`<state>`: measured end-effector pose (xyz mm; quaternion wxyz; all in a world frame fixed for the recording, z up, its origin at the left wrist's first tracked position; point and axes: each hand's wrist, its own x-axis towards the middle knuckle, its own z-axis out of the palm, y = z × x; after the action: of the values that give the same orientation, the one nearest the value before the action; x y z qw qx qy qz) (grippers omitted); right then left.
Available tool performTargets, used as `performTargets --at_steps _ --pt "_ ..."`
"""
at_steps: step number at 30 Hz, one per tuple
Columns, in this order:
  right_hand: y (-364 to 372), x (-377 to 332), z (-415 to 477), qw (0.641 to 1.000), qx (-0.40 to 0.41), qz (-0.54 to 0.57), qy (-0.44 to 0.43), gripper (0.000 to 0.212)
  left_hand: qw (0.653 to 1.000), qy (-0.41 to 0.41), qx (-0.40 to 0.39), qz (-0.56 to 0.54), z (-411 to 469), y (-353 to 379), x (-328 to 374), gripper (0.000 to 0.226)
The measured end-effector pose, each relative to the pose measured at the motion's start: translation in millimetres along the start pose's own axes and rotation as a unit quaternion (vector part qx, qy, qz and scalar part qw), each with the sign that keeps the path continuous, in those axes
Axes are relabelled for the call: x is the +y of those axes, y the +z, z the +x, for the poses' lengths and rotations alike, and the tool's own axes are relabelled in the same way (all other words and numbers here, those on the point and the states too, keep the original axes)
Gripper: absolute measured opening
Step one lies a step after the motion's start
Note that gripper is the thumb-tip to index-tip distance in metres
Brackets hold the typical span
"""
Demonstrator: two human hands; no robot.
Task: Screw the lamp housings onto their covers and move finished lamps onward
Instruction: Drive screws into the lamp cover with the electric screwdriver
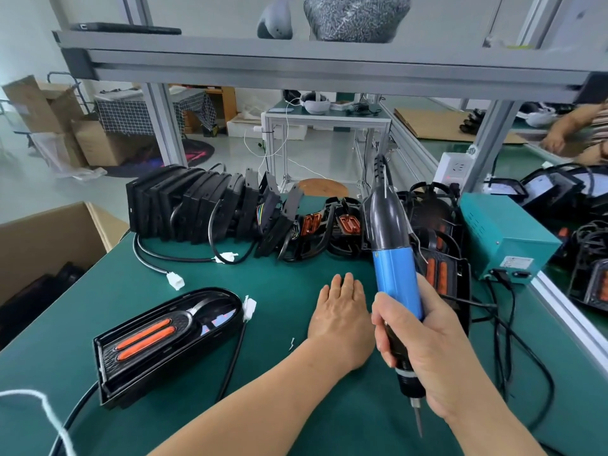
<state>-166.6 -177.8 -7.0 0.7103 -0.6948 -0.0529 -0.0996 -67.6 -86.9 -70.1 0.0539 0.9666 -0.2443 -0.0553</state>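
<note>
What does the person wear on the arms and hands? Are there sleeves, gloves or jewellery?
Nothing worn shows. Both forearms are bare to the frame edge, with no sleeves in view. The left hand and the right hand have no gloves. No watch, bracelet or ring shows on the wrists or visible fingers.

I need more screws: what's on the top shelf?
A bag of small dark screws, a grey rounded device and a flat black tablet-like device. The shelf rail hides their bases.
</note>
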Motion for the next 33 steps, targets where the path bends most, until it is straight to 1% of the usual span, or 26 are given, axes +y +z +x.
performTargets --at_steps 2,3,6,7,9,11,12,14,15,16,18,19,20,21,22,23,26,30,33 --pt "1.9 -0.7 -0.4 1.0 0.005 0.007 0.0 0.018 1.0 0.004 0.014 -0.008 -7.5 -13.5 0.3 0.071" --pt "2.3 -1.6 -0.7 1.0 0.006 0.013 0.001 0.018 0.999 0.005 0.036 -0.013 -13.2 -23.2 -1.1 0.068" --pt "0.9 -5.1 -1.4 1.0 0.007 0.022 0.007 0.023 0.984 -0.007 0.16 -0.075 -45.8 -54.1 -23.6 0.048" --pt "0.2 -6.4 -1.6 1.0 0.006 0.018 0.012 0.026 0.976 -0.018 0.192 -0.105 -62.2 -62.0 -37.9 0.042" --pt "-0.4 -8.6 -2.3 1.0 0.003 0.005 0.015 0.032 0.962 -0.057 0.231 -0.132 -99.1 -69.1 -71.8 0.038" --pt "1.1 -10.7 -2.7 1.0 0.001 0.0 0.013 0.033 0.949 -0.098 0.27 -0.128 -131.4 -69.3 -102.6 0.033" --pt "2.4 -11.5 -3.1 1.0 0.002 0.001 0.011 0.033 0.947 -0.106 0.278 -0.125 -143.1 -67.8 -113.2 0.028" --pt "6.3 -12.7 -4.1 1.0 0.007 0.003 0.006 0.031 0.959 -0.086 0.256 -0.089 -157.9 -63.8 -117.2 0.018" --pt "8.8 -13.0 -5.0 1.0 0.01 0.004 0.004 0.031 0.97 -0.059 0.234 -0.038 -161.7 -61.2 -112.2 0.015" --pt "11.1 -13.3 -6.0 1.0 0.014 0.005 0.001 0.031 0.98 -0.033 0.197 0.01 -163.4 -52.9 -104.7 0.021" --pt "14.9 -13.6 -8.5 1.0 0.024 0.01 -0.005 0.032 0.992 -0.004 0.118 0.043 -162.7 -36.3 -78.1 0.052" --pt "16.4 -13.8 -9.7 0.999 0.027 0.014 -0.009 0.033 0.996 -0.005 0.078 0.032 -161.1 -27.1 -64.5 0.074" --pt "17.6 -13.9 -10.8 0.999 0.031 0.017 -0.013 0.033 1.0 -0.019 0.013 0.006 -158.0 -17.9 -53.9 0.097" --pt "18.6 -14.1 -11.9 0.999 0.034 0.018 -0.016 0.032 0.999 -0.032 0.005 -0.017 -151.2 -4.6 -45.9 0.11" --pt "19.1 -14.3 -12.6 0.999 0.038 0.02 -0.021 0.032 0.999 -0.044 -0.007 -0.02 -145.4 6.0 -42.9 0.107" --pt "19.4 -14.4 -12.9 0.999 0.042 0.023 -0.025 0.033 0.997 -0.059 -0.041 -0.014 -138.5 7.8 -40.0 0.102" --pt "18.1 -15.3 -12.5 0.998 0.051 0.029 -0.032 0.033 0.997 -0.056 -0.05 0.014 -114.7 11.4 -30.2 0.101" --pt "13.2 -17.1 -10.8 0.998 0.053 0.028 -0.033 0.025 0.995 -0.07 -0.07 0.031 -83.3 8.4 -11.5 0.099" --pt "7.9 -15.1 -9.9 0.998 0.06 0.02 -0.027 0.023 0.995 -0.074 -0.061 0.018 -64.2 8.1 -3.7 0.096"
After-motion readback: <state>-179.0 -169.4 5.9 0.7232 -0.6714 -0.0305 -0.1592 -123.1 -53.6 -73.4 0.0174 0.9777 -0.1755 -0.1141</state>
